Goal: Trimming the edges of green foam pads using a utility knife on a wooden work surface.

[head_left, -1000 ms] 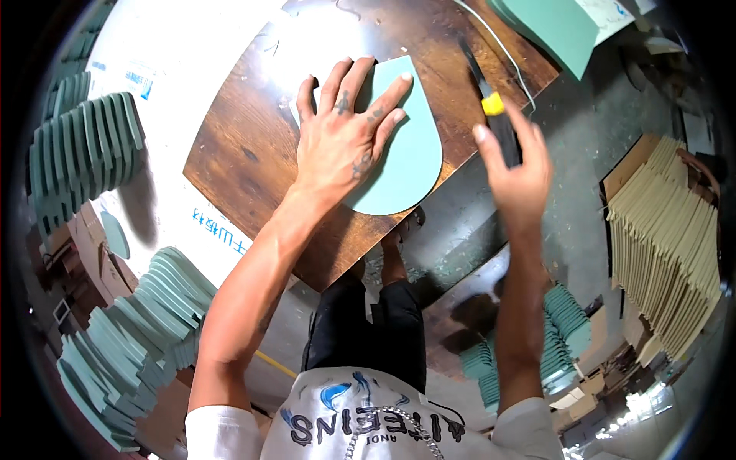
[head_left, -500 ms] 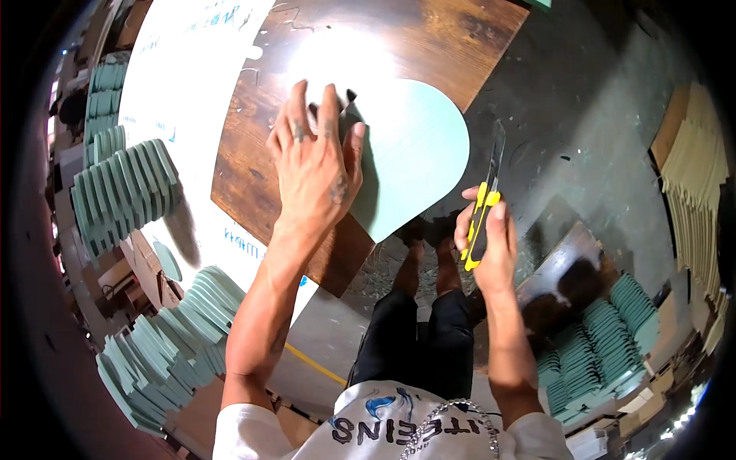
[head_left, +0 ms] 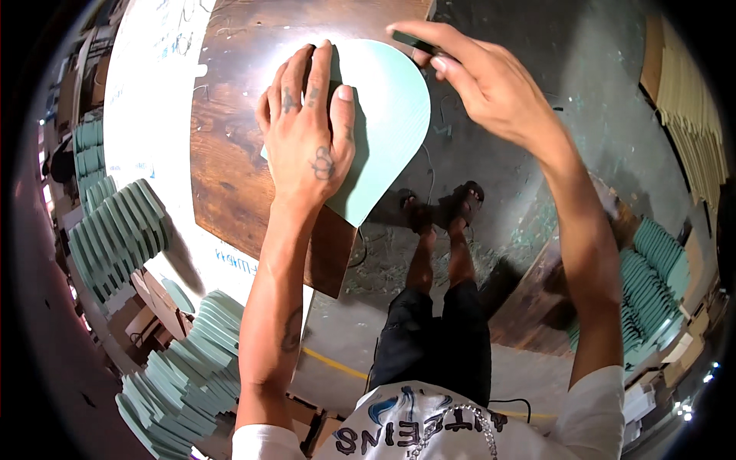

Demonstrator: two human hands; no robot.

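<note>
A pale green teardrop-shaped sheet [head_left: 395, 115] lies on the dark wooden board [head_left: 230, 161], its rounded right side and near point reaching past the board's edge. My left hand [head_left: 307, 142] rests flat on the sheet's left part, fingers stretched away from me. Beyond the sheet's far right curve, my right hand [head_left: 498, 88] grips a utility knife [head_left: 414, 42]. Only a dark strip of the knife shows between thumb and fingers; its blade cannot be made out. Bright glare washes out the sheet's far left side.
Stacks of green pieces stand at the left [head_left: 119, 234] and lower left [head_left: 184, 376], with another green stack [head_left: 652, 276] at the right. A pile of tan sheets [head_left: 690, 115] is at the far right. White printed sheeting [head_left: 149, 92] runs left of the board. My feet [head_left: 464, 203] are on the littered floor.
My right hand has swung up and away from me with the knife, from beside the board to the sheet's far right curve. My left hand now lies flatter on the sheet.
</note>
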